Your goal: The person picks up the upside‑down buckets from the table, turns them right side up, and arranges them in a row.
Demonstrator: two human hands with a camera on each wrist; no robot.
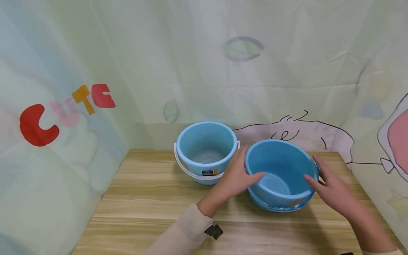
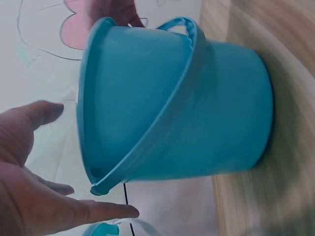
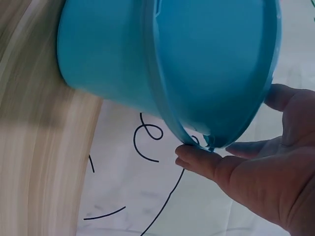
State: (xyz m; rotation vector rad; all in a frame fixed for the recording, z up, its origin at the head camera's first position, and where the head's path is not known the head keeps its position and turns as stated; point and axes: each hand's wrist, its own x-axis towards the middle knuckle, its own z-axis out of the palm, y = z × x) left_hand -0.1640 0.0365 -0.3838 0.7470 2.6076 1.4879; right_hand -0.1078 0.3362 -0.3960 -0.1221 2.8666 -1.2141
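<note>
A blue plastic bucket [image 1: 277, 177] stands at the right of the table, its blue handle [image 2: 162, 113] swung down across the outside. My left hand [image 1: 236, 173] is spread at the bucket's left side, between it and a second bucket. In the left wrist view, its straight fingers [image 2: 98, 211] and thumb show a gap to the rim. At the opposite side is my right hand [image 1: 331, 187], thumb toward the rim. The right wrist view shows its extended fingers [image 3: 197, 160] right at the handle's joint, without curling round it.
The second bucket [image 1: 207, 141], lighter blue with a white handle [image 1: 188, 171] and a dark label, stands left of the first. Both are on a wood-grain table [image 1: 143, 212]. Behind and beside the table hangs a printed cloth [image 1: 191, 71] with cartoon shapes and letters.
</note>
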